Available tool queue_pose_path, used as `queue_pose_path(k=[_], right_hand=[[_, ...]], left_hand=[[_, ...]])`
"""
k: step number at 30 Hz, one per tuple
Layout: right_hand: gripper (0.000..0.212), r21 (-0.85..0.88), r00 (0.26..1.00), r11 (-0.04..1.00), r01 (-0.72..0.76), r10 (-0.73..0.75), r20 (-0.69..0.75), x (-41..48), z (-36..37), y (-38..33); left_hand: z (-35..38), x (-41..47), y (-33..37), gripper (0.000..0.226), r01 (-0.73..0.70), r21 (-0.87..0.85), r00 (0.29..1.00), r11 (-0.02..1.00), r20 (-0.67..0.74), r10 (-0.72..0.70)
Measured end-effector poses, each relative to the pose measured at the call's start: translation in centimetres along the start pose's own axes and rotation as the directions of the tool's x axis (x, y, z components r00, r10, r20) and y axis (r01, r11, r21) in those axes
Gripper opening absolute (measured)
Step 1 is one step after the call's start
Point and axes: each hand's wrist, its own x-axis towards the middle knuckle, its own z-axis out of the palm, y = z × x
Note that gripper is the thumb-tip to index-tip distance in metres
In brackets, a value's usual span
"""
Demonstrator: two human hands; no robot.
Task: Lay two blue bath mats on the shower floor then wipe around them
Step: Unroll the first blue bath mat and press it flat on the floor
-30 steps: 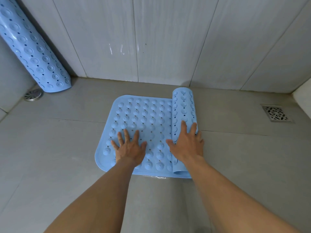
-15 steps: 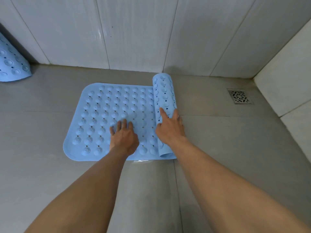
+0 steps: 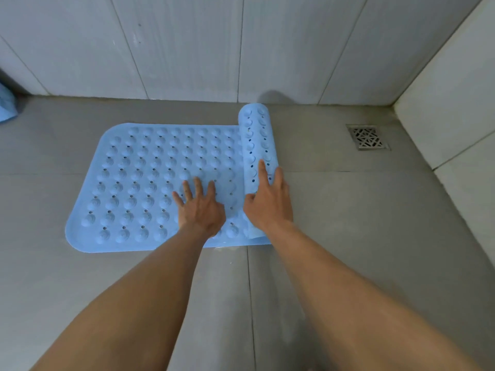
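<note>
A light blue bath mat (image 3: 144,183) with rows of bumps and small holes lies partly unrolled on the grey shower floor. Its right end is still a roll (image 3: 255,135) running front to back. My left hand (image 3: 199,207) presses flat on the unrolled part, fingers spread. My right hand (image 3: 267,202) rests against the roll's near half, fingers extended on it, holding nothing. A corner of the second blue mat (image 3: 6,107) shows at the far left edge, against the wall.
A square metal floor drain (image 3: 368,137) sits at the back right near the wall corner. White tiled walls close the back and the right side. Bare grey floor tiles (image 3: 361,223) lie to the right of the roll.
The roll has travelled to the right, leaving more of the mat flat. Both hands followed it. The view swung right, so the second mat is almost out of frame.
</note>
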Motion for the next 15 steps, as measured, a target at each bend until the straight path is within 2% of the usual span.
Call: queue_pose_path(k=[2,5,7,10,15], right_hand=[[0.069,-0.045,1.000,0.999,0.022,-0.022,-0.005,0.0,-0.3,0.9],[0.059,-0.047,1.000,0.999,-0.002,0.002,-0.017,0.4,-0.7,2.5],[0.064,-0.036,0.999,0.998,-0.043,0.043,0.001,0.4,-0.9,3.7],[0.075,-0.061,0.997,0.997,-0.055,0.058,0.057,0.3,-0.9,5.3],[0.087,-0.094,0.993,0.989,-0.112,0.114,0.010,0.3,-1.1,6.8]], left_hand=[[0.3,0.2,1.0,0.068,-0.007,-0.009,0.999,1.000,-0.037,0.007],[0.5,0.8,2.5,0.066,-0.095,-0.007,0.995,0.995,-0.042,0.095],[0.8,1.0,3.6,0.061,-0.130,-0.034,0.991,0.991,-0.030,0.129],[1.3,0.9,4.8,0.061,-0.097,-0.065,0.995,0.993,-0.033,0.095],[1.4,1.2,6.3,0.061,-0.134,-0.025,0.990,0.991,-0.035,0.133]])
